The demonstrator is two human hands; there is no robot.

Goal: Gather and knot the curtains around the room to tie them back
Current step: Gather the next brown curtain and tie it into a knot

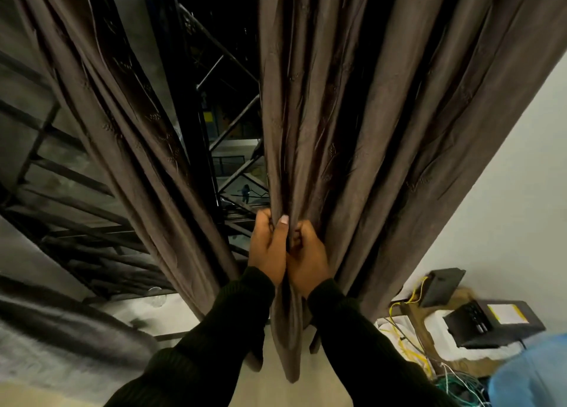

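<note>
Two dark brown curtains hang before a night window. The right curtain [352, 115] falls in deep folds down the middle and right of the head view. My left hand [268, 247] grips its left edge, fingers curled round the gathered folds. My right hand [308, 253] grips the same bunch of fabric just beside it, the two hands touching. Below the hands the curtain's lower end hangs as a narrow tail between my dark sleeves. The left curtain [132, 136] slants down from the upper left, untouched.
A window with a dark metal grille [76, 192] shows between and left of the curtains. At lower right stand dark boxes [487, 324], tangled yellow cables [408, 324] and a blue object [534, 373] by a white wall [506, 192]. A grey blanket [61, 339] lies at lower left.
</note>
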